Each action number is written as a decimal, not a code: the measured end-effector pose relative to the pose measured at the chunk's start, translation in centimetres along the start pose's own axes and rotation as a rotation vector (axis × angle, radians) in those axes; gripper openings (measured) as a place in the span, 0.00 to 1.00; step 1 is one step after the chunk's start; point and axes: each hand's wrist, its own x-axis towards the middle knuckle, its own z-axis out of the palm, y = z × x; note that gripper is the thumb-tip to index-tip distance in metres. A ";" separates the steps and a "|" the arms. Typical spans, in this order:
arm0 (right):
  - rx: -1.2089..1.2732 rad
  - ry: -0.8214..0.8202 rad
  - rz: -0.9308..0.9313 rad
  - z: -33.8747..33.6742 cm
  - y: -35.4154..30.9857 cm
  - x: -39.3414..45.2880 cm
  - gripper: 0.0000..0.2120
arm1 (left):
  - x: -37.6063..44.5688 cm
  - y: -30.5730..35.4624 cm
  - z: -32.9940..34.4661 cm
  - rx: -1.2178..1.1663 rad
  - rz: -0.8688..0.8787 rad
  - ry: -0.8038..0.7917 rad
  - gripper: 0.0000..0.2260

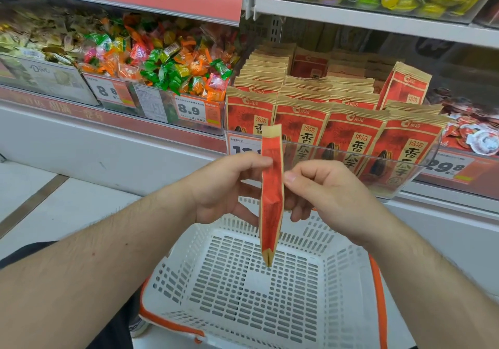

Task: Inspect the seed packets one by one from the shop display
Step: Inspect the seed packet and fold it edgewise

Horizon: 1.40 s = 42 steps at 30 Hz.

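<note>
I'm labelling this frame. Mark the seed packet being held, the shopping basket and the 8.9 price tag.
seed packet [272,186]: head view, red side panel between the two hands.
shopping basket [348,273]: head view, right perforated white wall.
8.9 price tag [189,110]: head view, on the printed digits.

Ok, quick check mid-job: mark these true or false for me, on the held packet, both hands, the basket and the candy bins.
1. Both hands hold one seed packet, seen edge-on. True: left hand and right hand pinch it.
2. The white basket already holds packets. False: nothing shows inside it.
3. The held packet hangs above the basket. True.
4. The wrapped candies sit right of the shelved seed packets. False: they are to the left.
5. The packet lies flat on the shelf. False: it is held upright.
</note>
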 end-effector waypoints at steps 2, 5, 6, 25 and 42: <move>-0.129 -0.112 0.065 -0.3 -0.3 -0.3 0.15 | -0.1 0.3 -0.1 -0.052 0.018 0.043 0.13; -0.283 -0.260 0.137 -0.1 -0.6 -0.7 0.12 | -0.2 0.4 -0.1 -0.072 0.043 0.068 0.10; -0.306 -0.279 0.149 0.1 -0.7 -0.7 0.11 | -0.1 0.3 -0.1 -0.071 0.048 0.079 0.10; -0.340 -0.369 0.161 0.0 -0.3 -0.7 0.11 | 0.1 0.0 0.2 -0.082 -0.010 0.153 0.09; 0.070 -0.092 0.180 0.9 1.2 0.2 0.18 | 0.0 -0.2 0.0 -0.132 0.046 0.017 0.19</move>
